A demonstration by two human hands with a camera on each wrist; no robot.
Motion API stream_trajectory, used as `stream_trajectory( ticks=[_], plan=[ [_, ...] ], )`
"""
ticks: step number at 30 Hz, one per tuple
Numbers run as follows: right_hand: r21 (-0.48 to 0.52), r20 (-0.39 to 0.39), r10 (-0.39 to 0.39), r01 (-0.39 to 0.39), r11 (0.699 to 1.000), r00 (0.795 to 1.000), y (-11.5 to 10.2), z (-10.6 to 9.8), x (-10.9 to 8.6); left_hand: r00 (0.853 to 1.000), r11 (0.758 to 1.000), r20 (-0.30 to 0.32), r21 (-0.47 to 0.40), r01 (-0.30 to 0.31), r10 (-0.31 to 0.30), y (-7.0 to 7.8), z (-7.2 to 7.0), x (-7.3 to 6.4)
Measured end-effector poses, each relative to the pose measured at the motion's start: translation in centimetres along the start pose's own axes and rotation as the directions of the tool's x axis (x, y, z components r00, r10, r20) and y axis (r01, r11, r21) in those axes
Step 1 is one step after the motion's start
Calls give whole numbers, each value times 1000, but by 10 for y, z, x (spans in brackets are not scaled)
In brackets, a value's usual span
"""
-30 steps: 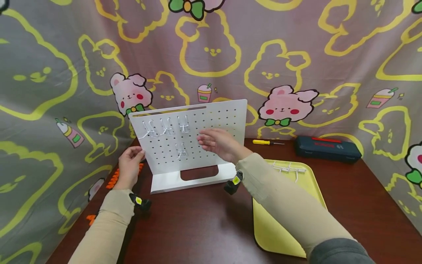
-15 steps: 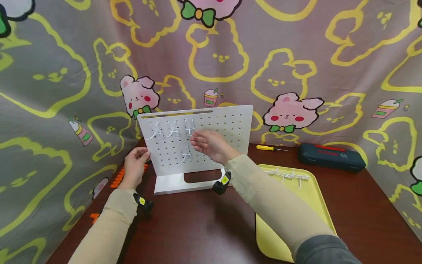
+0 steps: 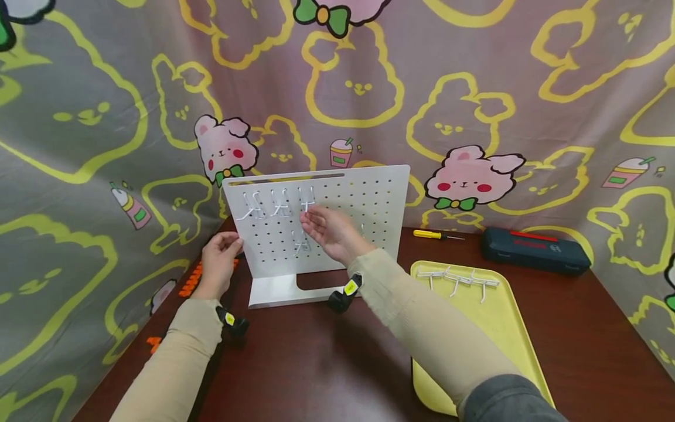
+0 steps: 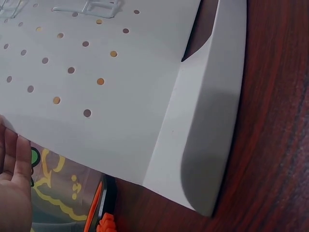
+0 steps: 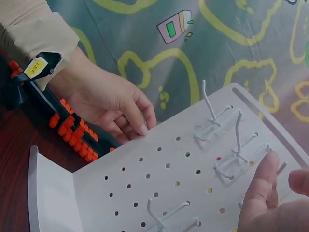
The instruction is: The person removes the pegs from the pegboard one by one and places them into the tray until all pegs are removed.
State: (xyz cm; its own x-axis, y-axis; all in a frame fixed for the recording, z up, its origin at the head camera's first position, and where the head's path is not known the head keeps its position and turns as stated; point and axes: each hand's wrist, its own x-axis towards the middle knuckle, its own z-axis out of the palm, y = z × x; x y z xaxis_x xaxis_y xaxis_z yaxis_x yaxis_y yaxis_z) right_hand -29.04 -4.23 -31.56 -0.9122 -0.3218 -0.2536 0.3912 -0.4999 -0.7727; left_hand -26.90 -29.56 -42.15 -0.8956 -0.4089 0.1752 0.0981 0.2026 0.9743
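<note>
A white pegboard (image 3: 274, 246) stands upright on its base, with several white wire hooks on it. My left hand (image 3: 218, 261) pinches the board's left edge, the thumb (image 5: 137, 121) in front and fingers behind. My right hand (image 3: 334, 231) is raised before the board, fingers extended and nothing gripped. Its fingertips are right at the third top-row hook (image 3: 306, 199), and in the right wrist view they partly cover it. Two other hooks (image 5: 236, 162) hang beside it in that row. A lower hook (image 3: 300, 243) sits left of the right hand.
A yellow tray (image 3: 490, 328) on the right holds several loose white hooks (image 3: 459, 278). Behind it are a yellow-handled screwdriver (image 3: 428, 234) and a dark case (image 3: 535, 251). A dark strip with orange pieces (image 5: 77, 137) lies beyond the board's left edge. A patterned curtain hangs close behind.
My right hand has moved left across the board to the third top-row hook, uncovering more of the tray. The left hand stays at the edge, while the head view has shifted slightly.
</note>
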Motion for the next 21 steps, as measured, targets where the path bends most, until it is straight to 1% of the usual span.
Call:
stream_trajectory(
  ticks=[3, 8, 13, 18, 21],
  plan=[
    [12, 1, -15, 15, 1000, 1000, 2, 2, 2, 1000, 1000, -2, 3, 1, -1, 0, 1, 0],
    [22, -4, -1, 1, 1000, 1000, 6, 2, 6, 1000, 1000, 1, 2, 3, -3, 0, 1, 0],
    [33, 8, 2, -2, 999, 1000, 7, 2, 8, 1000, 1000, 0, 2, 3, -3, 0, 0, -1],
    [35, 5, 8, -8, 999, 1000, 6, 5, 5, 1000, 1000, 4, -4, -7, 7, 1, 1, -1],
    [31, 16, 21, -22, 999, 1000, 6, 8, 2, 1000, 1000, -1, -9, -4, 4, 1, 2, 0]
  ],
)
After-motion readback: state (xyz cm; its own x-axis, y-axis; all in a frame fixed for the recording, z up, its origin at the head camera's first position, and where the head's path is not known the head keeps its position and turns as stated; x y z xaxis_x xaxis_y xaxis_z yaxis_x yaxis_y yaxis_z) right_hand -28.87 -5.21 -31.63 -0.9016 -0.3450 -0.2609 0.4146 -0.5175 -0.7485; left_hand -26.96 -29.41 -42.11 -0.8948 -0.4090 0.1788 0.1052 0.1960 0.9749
